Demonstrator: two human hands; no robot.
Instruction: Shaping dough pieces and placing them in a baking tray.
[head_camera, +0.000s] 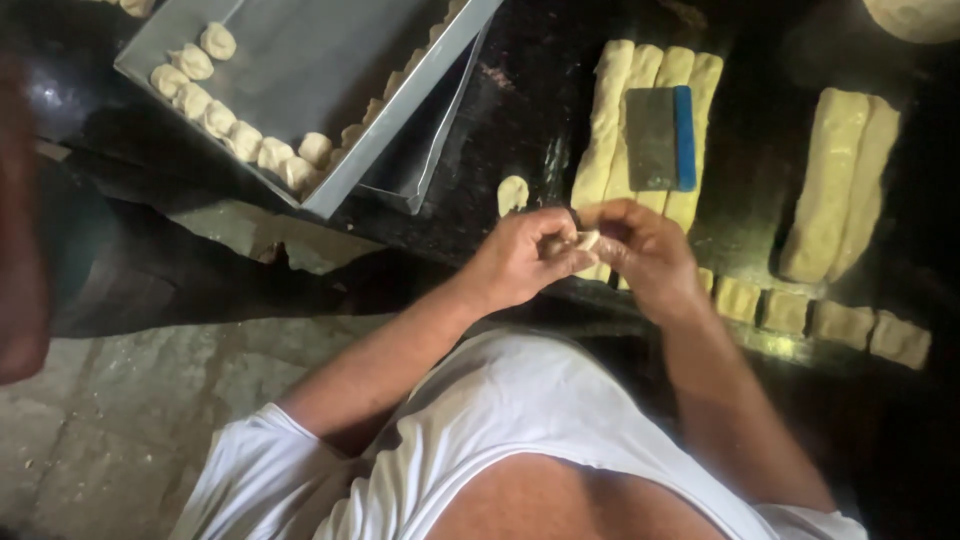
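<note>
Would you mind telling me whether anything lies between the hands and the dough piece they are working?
Nothing visible: both the left hand and right hand already pinch the dough piece directly.

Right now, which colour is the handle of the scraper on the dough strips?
Blue; the scraper shows best in the head view.

scraper (660, 138) on dough strips (640, 110)
</note>
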